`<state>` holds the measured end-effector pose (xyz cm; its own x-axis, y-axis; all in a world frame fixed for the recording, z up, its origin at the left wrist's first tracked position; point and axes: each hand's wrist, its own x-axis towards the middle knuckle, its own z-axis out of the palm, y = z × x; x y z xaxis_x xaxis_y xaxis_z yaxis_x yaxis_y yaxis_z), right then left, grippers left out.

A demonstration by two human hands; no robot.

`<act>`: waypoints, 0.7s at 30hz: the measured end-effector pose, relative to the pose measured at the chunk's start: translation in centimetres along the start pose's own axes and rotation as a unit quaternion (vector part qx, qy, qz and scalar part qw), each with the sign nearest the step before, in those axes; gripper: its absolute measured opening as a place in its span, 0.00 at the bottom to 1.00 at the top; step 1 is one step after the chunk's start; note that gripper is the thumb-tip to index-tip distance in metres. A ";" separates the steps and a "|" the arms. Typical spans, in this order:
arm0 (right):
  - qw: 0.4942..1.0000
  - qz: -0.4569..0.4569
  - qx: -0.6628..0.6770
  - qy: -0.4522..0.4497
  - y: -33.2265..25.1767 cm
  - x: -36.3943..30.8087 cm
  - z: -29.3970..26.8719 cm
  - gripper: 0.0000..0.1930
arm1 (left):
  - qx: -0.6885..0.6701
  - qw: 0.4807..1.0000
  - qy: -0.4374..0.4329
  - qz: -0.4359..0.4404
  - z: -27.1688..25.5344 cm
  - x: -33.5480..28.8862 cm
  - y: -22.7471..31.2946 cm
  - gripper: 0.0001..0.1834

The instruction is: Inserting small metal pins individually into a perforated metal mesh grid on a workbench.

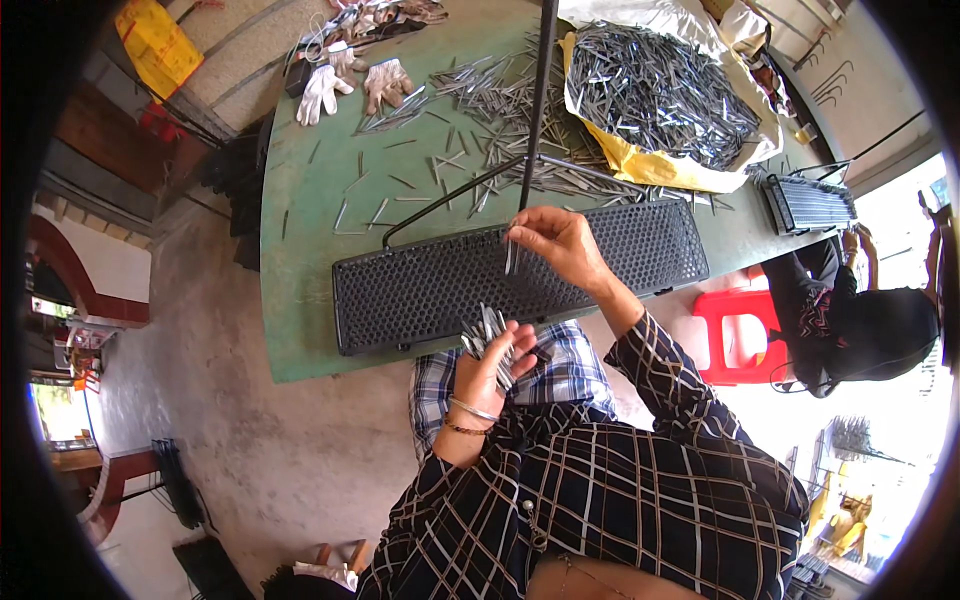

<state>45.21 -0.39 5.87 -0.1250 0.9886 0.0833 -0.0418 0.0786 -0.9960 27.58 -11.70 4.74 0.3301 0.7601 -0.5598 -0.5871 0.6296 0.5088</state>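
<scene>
Below, left hand (482, 376): strips (487, 328) are clutched.
Above, right hand (562, 245): strip (512, 258) (number unclear) is pinched at the rack (420, 290).

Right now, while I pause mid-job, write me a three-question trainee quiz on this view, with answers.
1. What does the left hand hold?
2. True or false: the right hand is empty.
3. What fills the open sack on the green table?
A) gloves
B) a heap of grey strips
C) folded cloth

Key:
1. A bunch of thin grey strips.
2. False: its fingertips pinch at least one narrow strip at the black perforated panel.
3. B.
</scene>
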 end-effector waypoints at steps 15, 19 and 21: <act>1.000 -0.017 -0.021 0.013 -0.8 -1.6 0.2 0.08 | 0.024 1.000 -0.002 0.013 0.3 0.7 0.9 0.13; 0.966 -0.142 -0.211 0.053 0.1 1.0 -1.1 0.06 | 0.019 1.000 -0.008 -0.008 0.4 0.5 0.5 0.13; 0.958 -0.168 -0.227 0.050 0.7 1.8 -1.6 0.06 | 0.009 1.000 -0.026 -0.015 0.5 0.4 0.3 0.13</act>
<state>46.52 1.70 5.24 -0.0831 0.9030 0.4215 0.3746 0.4203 -0.8265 27.93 -11.13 4.98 0.3858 0.7478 -0.5403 -0.5626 0.6548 0.5047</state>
